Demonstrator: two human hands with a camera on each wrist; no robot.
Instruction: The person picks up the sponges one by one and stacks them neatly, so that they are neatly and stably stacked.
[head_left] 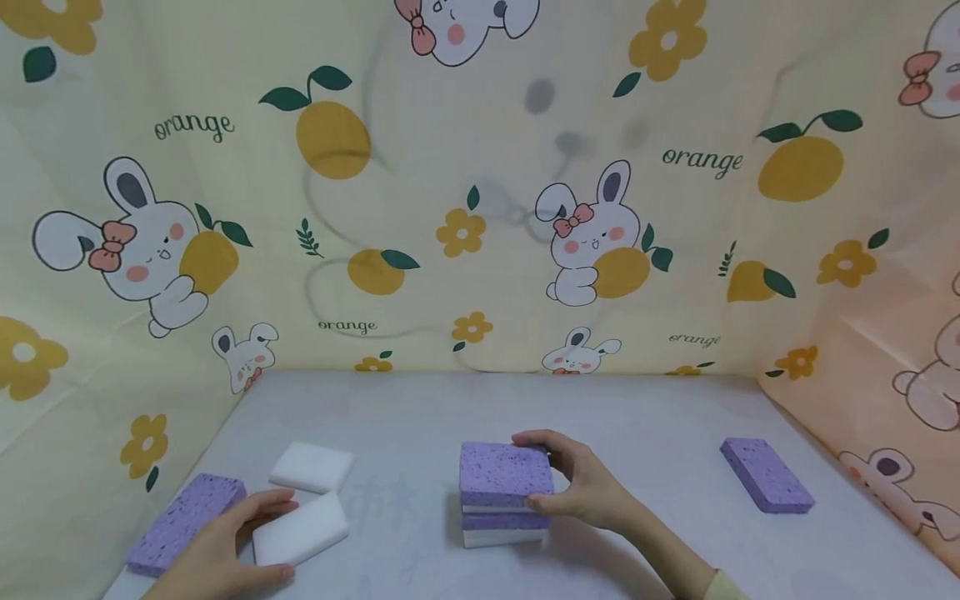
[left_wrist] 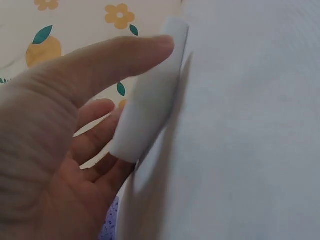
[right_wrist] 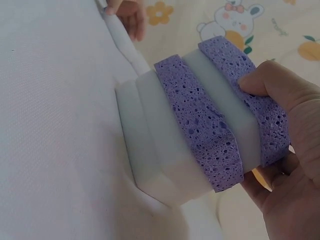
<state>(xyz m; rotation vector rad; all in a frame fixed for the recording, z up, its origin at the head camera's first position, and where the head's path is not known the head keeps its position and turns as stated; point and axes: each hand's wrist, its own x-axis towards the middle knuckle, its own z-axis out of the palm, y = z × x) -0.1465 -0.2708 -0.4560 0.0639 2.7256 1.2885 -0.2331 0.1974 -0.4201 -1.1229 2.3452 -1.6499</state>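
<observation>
Toward the left of the head view, my left hand (head_left: 225, 542) holds a white sponge block (head_left: 302, 530) across its width. In the left wrist view the thumb lies over the near side of that white block (left_wrist: 150, 95), with the other fingers behind it. Mid-table stands a stack of alternating purple sponges and white blocks (right_wrist: 150, 120). My right hand (head_left: 588, 487) grips the purple sponge (head_left: 504, 473) on top, thumb at the near side, fingers at the far side. That sponge sits flat on a white layer.
Another white block (head_left: 311, 467) lies just behind the held one. A purple sponge (head_left: 187, 523) rests at the table's left edge, beside my left hand. A further purple sponge (head_left: 767, 475) lies at the right. Patterned cloth (head_left: 420, 167) encloses the back and sides of the table (head_left: 405, 400).
</observation>
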